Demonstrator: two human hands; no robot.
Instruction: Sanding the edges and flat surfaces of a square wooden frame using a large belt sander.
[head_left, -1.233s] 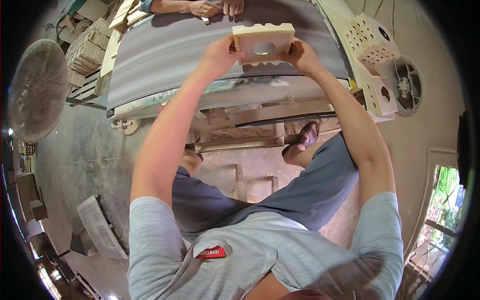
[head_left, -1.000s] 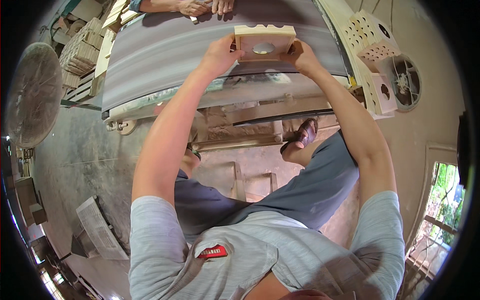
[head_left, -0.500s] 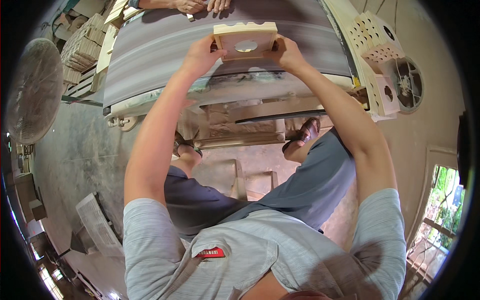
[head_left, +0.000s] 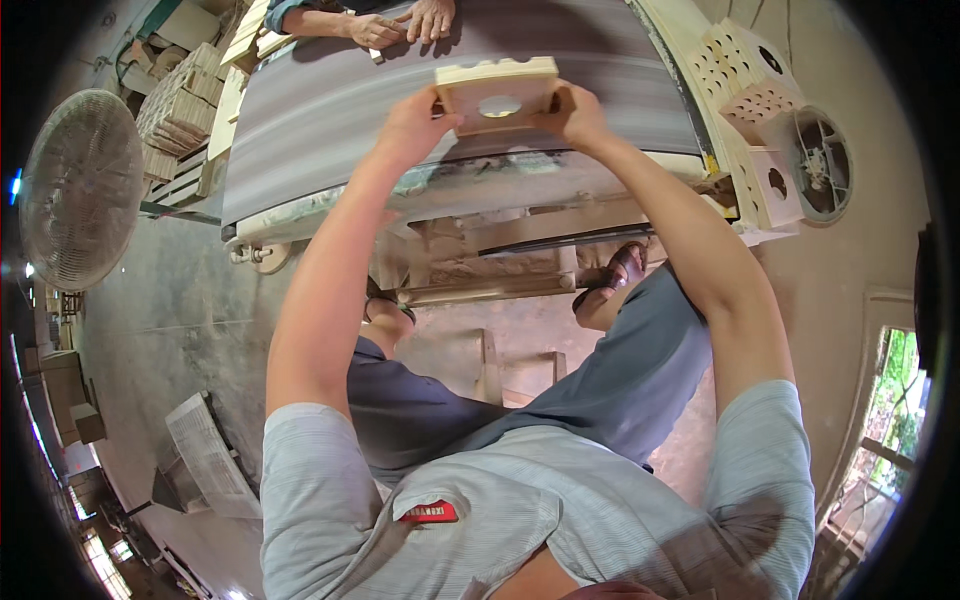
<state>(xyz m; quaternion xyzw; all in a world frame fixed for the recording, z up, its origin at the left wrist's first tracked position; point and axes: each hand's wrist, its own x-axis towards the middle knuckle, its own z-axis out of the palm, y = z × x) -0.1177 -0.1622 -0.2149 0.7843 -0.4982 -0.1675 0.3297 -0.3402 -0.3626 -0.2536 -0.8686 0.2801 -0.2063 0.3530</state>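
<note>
A pale wooden box (head_left: 465, 93) with a round hole in its face is held up in both hands, over the near part of a broad grey sanding belt (head_left: 320, 135). Its upper edge has shallow scallops. My left hand (head_left: 413, 124) grips the box's left end, and my right hand (head_left: 576, 116) closes round the right end. The box is slightly blurred and tilted, its left side lower. Whether its underside touches the belt cannot be made out.
Across the belt, another person's hands (head_left: 405, 27) rest near a small wooden piece. Stacked wooden pieces (head_left: 180, 105) and a large fan (head_left: 82, 185) stand left. At right are wooden boxes with holes (head_left: 745, 75) and a round fan (head_left: 822, 165). A wooden bar (head_left: 490, 287) runs near my feet.
The whole view has shifted slightly down and right. The box has tipped a little, its left end lower, and stays gripped in both hands.
</note>
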